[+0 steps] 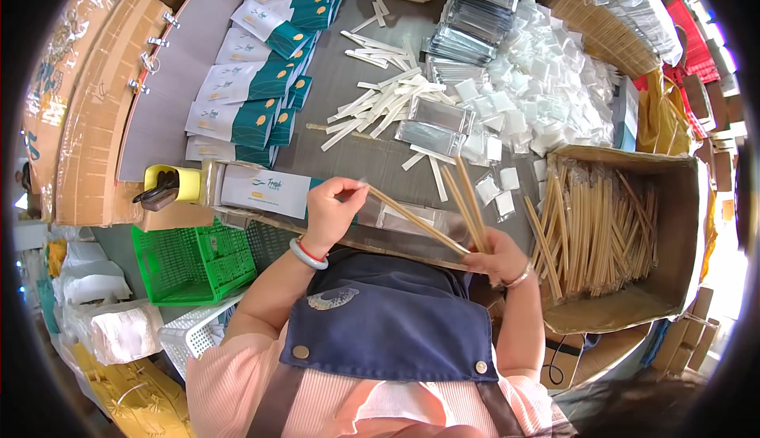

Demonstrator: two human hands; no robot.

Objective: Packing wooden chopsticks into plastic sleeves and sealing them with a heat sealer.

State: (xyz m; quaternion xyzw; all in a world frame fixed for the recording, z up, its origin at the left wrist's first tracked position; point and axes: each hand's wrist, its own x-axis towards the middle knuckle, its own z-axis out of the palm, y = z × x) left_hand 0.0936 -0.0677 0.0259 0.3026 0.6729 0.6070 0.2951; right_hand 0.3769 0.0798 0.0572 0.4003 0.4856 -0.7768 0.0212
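Note:
My left hand [336, 212], fingertips pinched, holds one end of a long thin wooden stick [412, 215], possibly in clear film, that slants down to my right hand [497, 256]. My right hand grips several more sticks [469, 200] that stand upward and fanned. Below the slanting stick lie clear flat packets [396, 220]. Just left of my left hand is a white-and-teal printed box or packet [261, 189]. A cardboard box [685, 232] of many wrapped sticks [594, 232] stands to my right. White strips [396, 98] lie scattered beyond my hands.
Piled printed packets [233, 106], a stack of grey packets [471, 22] and heaped small white sachets [554, 90] cover the back of the table. A yellow holder [186, 185] sits at the left edge. Green [166, 260] and white [186, 335] baskets stand below it. Cardboard [95, 106] lines the left.

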